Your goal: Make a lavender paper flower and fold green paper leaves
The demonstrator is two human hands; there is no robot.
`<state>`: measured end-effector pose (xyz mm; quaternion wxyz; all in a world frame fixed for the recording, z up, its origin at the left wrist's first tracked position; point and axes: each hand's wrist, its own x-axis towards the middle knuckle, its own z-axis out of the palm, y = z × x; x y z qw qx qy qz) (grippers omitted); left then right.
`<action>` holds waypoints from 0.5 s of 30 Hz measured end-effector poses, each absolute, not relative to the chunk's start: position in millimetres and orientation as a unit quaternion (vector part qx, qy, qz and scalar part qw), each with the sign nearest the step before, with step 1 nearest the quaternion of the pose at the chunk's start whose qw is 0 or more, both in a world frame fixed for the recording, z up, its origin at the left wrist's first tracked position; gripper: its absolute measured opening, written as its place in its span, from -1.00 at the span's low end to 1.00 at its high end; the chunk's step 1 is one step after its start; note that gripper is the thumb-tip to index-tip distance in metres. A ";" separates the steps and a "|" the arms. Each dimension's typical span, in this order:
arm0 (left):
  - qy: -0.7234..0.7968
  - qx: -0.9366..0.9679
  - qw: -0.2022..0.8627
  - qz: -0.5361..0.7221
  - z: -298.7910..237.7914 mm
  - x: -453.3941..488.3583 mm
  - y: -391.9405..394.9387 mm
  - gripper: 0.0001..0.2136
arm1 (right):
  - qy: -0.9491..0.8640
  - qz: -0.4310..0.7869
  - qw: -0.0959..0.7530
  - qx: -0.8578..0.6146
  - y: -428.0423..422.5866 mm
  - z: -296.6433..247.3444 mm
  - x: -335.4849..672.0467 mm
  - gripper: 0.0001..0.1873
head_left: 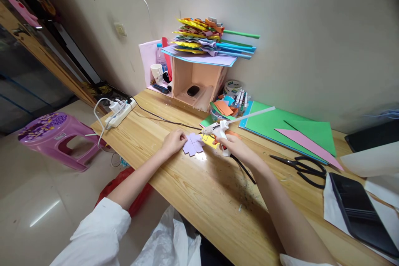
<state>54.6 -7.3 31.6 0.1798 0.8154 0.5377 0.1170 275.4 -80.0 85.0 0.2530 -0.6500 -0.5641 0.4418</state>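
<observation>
My right hand (230, 143) is wrapped round the grip of a white hot glue gun (222, 126). A long pale glue stick (254, 114) sticks out of its back, and its nozzle points left. Under the nozzle lies a light purple paper flower (193, 144) with notched petals, flat on the table. The fingers of my left hand (174, 141) are closed at the flower's left edge and pinch it. A yellow paper piece (209, 140) lies partly hidden between the flower and the glue gun.
Black scissors (302, 168) and a phone (358, 212) lie at the right. Green paper sheets (264, 122) rest along the wall. A cardboard box (181, 79) carries stacked paper flowers (199, 37). A power strip (123, 114) sits at the left edge, near a pink stool (71, 137).
</observation>
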 end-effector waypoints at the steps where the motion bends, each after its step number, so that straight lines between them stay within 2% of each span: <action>1: 0.542 0.815 0.170 0.113 32.0 52.9 -9.8 -0.90 | -0.564 0.442 0.253 -0.650 -80.0 84.8 275.2 -0.69; 7: 0.587 0.797 0.123 0.068 37.0 47.1 -33.2 -0.85 | -0.561 0.445 0.254 -0.650 -80.6 84.6 274.5 -0.68; 15: 0.600 0.791 0.120 0.024 46.2 55.8 -63.4 -0.75 | -0.559 0.443 0.255 -0.652 -82.8 86.1 273.0 -0.67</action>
